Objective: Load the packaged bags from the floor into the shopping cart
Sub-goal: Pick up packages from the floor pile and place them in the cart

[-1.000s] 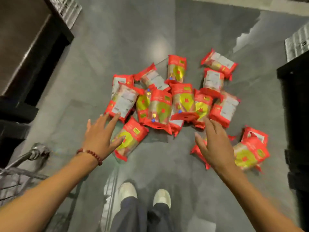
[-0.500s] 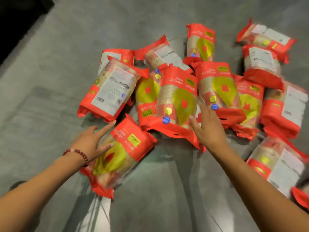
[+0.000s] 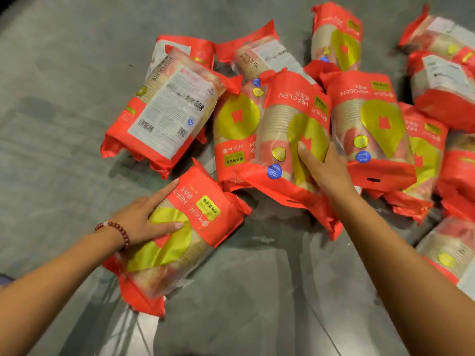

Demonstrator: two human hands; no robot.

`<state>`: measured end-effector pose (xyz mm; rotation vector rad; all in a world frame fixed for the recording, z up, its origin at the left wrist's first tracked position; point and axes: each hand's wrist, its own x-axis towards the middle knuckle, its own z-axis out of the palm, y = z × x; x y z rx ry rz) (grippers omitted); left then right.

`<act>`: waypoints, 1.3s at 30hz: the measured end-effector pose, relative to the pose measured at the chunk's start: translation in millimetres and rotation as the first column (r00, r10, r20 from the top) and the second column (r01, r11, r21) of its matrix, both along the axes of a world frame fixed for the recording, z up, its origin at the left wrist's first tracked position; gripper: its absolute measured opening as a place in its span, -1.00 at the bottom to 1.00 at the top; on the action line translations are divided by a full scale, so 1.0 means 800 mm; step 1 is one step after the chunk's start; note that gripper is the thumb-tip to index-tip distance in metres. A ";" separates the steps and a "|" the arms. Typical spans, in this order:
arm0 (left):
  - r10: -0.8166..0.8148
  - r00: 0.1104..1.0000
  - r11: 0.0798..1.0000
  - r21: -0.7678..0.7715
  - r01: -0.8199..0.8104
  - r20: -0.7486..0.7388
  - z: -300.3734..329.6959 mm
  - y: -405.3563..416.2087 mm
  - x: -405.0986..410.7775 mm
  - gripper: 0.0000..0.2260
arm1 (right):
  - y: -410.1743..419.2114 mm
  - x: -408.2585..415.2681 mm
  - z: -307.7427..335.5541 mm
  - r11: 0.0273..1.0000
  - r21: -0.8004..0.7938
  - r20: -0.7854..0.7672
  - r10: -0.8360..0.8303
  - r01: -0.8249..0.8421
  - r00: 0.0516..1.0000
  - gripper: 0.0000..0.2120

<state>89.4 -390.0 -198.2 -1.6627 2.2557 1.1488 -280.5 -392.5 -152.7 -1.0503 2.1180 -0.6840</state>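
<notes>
Several red and yellow packaged bags lie in a heap on the grey floor (image 3: 64,124). My left hand (image 3: 140,222) lies on the nearest bag (image 3: 195,222), which sits apart at the front; the index finger runs straight along its left edge and the thumb lies flat across the yellow print. My right hand (image 3: 325,170) holds the middle bag (image 3: 285,140) of the heap by its right side, thumb on top and fingers tucked down into the gap beside the neighbouring bag (image 3: 370,129). The shopping cart is out of view.
A bag with its white label side up (image 3: 167,109) lies at the heap's left. More bags crowd the right edge (image 3: 447,253) and the back (image 3: 336,39). Bare grey floor stretches to the left and in front of the heap.
The view has dropped closer to the heap. My left hand has come down onto the nearest bag, and my right hand has closed round the side of the middle bag.
</notes>
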 end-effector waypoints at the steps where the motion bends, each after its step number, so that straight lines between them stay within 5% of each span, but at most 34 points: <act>1: 0.010 0.999 1.000 0.026 -0.009 -0.046 0.002 -0.001 0.002 -0.17 | 0.000 -0.001 -0.003 1.000 -0.024 0.024 -0.012 0.013 1.000 0.00; 7: 0.040 0.973 0.991 0.135 -0.009 -0.227 0.005 -0.001 0.014 -0.08 | -0.004 0.007 -0.002 0.997 -0.039 0.127 -0.063 0.069 0.990 0.00; 15: 0.135 0.942 0.989 -0.018 -0.148 -0.306 -0.004 0.038 0.013 -0.10 | -0.004 0.040 -0.014 0.948 -0.180 0.427 -0.166 0.264 0.889 -0.12; 25: 0.212 0.952 0.972 -0.058 -0.230 -0.223 0.070 0.079 0.036 -0.16 | 0.004 0.076 0.037 0.961 -0.264 0.163 -0.042 0.085 0.986 -0.16; 34: 0.395 0.906 0.902 -0.124 -0.414 -0.153 0.352 0.119 0.068 -0.14 | 0.024 0.100 0.315 0.950 -0.313 0.146 0.056 -0.007 0.988 -0.14; 39: 0.620 0.751 0.709 -0.247 -0.661 -0.229 0.568 0.131 0.088 -0.13 | 0.000 0.116 0.533 0.904 -0.376 0.119 0.266 -0.205 0.957 -0.04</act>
